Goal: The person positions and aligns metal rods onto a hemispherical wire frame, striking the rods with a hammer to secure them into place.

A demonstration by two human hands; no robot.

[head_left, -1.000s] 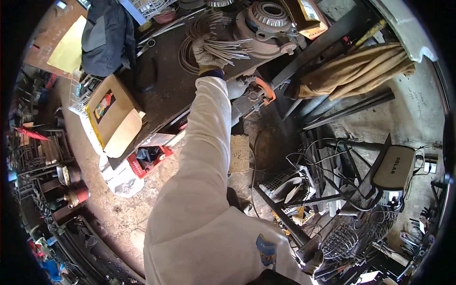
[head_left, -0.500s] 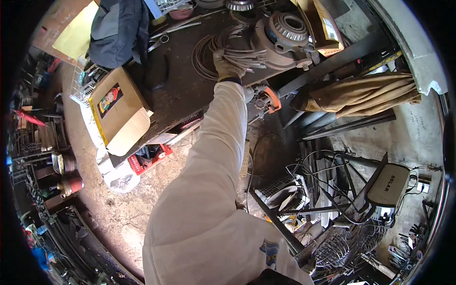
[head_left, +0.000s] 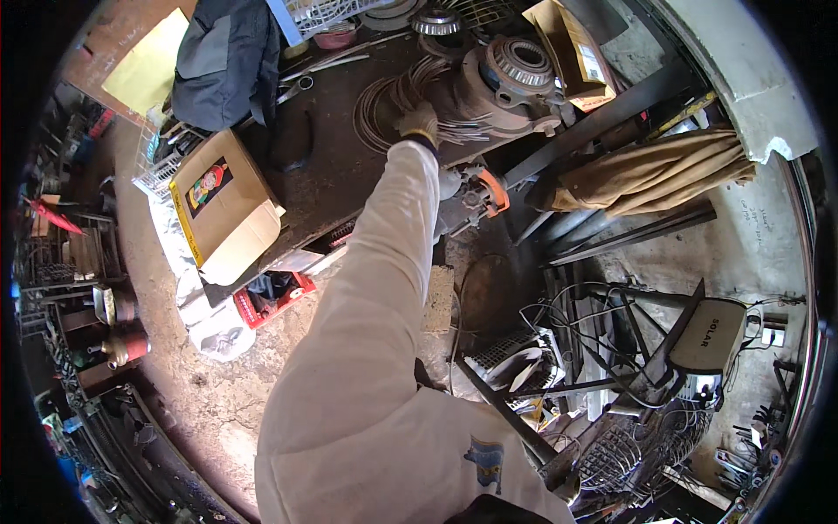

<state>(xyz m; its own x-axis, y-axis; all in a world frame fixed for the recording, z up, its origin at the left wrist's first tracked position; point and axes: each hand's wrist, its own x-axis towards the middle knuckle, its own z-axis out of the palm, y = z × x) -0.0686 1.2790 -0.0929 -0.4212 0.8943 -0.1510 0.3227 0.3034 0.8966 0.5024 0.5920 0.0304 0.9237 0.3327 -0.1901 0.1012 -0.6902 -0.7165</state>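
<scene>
My left hand (head_left: pixel 420 122), in a light knit glove, rests at the near side of a bundle of thin rusty wire rods (head_left: pixel 465 132) on the dark bench. Its fingers look curled around some of them, though the fingertips are partly hidden. The rods bend in loops to the left of the glove, and their cut ends point right. Just right of the rods stands a heavy round metal housing (head_left: pixel 489 98) with a roller bearing (head_left: pixel 522 61) on top. My right hand is out of the picture.
A vise with an orange part (head_left: pixel 494 192) sits below the bench edge. On the left are a cardboard box (head_left: pixel 229 210) and a dark bag (head_left: pixel 223 70). A brown cloth (head_left: pixel 659 175) hangs over bars at right. Metal frames and cables (head_left: pixel 602 349) crowd the lower right.
The view has shifted slightly. My left hand has moved a little right along the rods, and its fingers look more curled. The rods stay in nearly the same place.
</scene>
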